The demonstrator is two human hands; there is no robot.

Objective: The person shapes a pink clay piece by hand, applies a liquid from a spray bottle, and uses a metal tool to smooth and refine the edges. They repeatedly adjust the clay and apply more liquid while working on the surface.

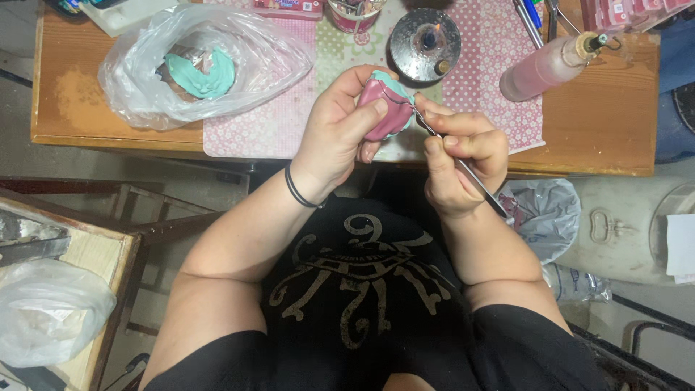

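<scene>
My left hand grips a dental cast with pink wax over a teal base, held above the near edge of the wooden table. My right hand holds a thin metal carving tool like a pen. The tool's tip touches the right side of the cast. A black band circles my left wrist.
A small lit spirit burner stands just behind the cast on a pink patterned mat. A clear plastic bag with a teal cast lies at the left. A pink-liquid bottle lies at the right. Another bag sits lower left.
</scene>
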